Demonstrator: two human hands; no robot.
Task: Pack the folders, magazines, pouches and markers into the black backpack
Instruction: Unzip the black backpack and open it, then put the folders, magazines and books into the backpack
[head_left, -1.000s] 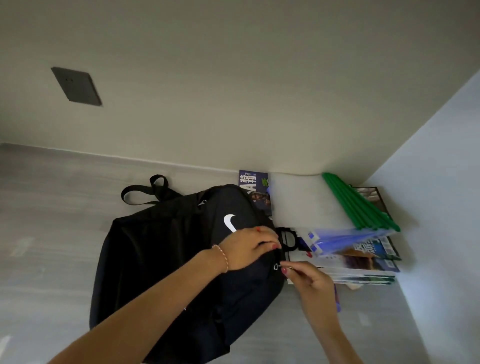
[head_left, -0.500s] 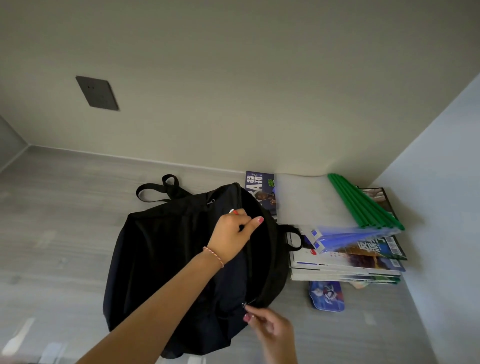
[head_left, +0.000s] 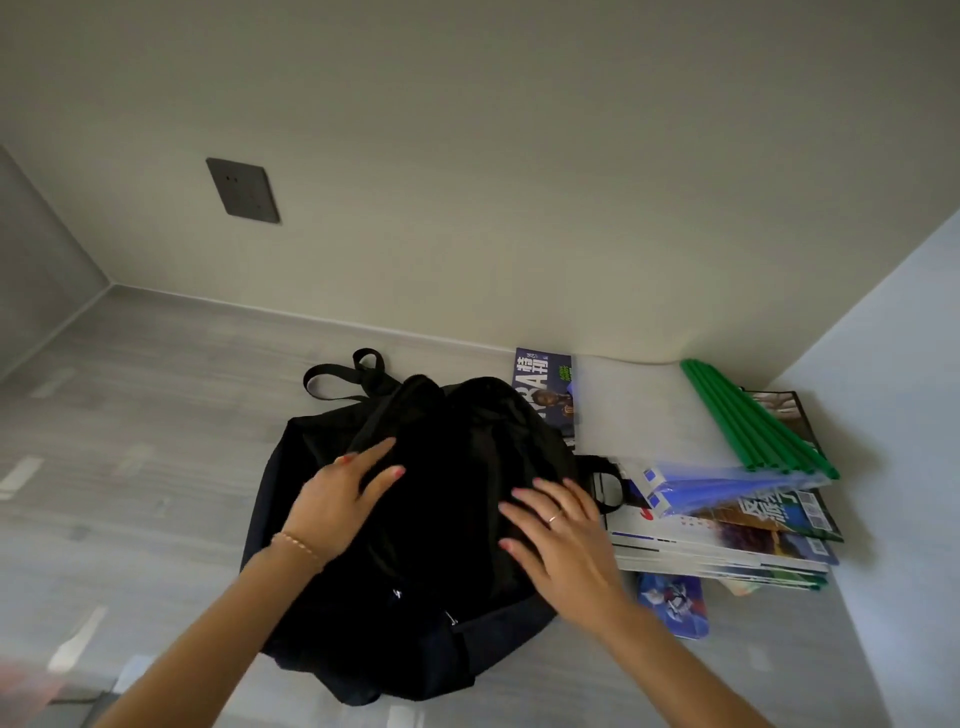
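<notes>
Head view looks down on a black backpack (head_left: 415, 545) lying on a grey wood-grain tabletop (head_left: 130, 467) set against a pale wall (head_left: 467, 156). Both hands rest flat on the dark fabric. The left hand (head_left: 337, 506) lies on the bag's left half with fingers spread and extended toward the top of the bag, gripping nothing; a thin bracelet (head_left: 296, 543) circles its wrist. The right hand (head_left: 558, 535) lies on the bag's right half, also splayed open and holding nothing, with a ring (head_left: 555, 517) on one finger. A looped black strap (head_left: 343, 376) sticks out from the bag's far end. Just right of the bag sits a stack of magazines (head_left: 727, 545), and on top of it lie blue translucent pouches (head_left: 727, 486) and a row of green folder spines (head_left: 753, 421) above a white sheet. Another magazine with a dark blue cover (head_left: 545, 389) stands against the wall behind the bag, partly hidden by it. A small blue pouch with a printed picture (head_left: 672, 603) lies on the tabletop in front of the stack, near the right wrist. A dark wall plate (head_left: 243, 190) is mounted on the wall at upper left.
</notes>
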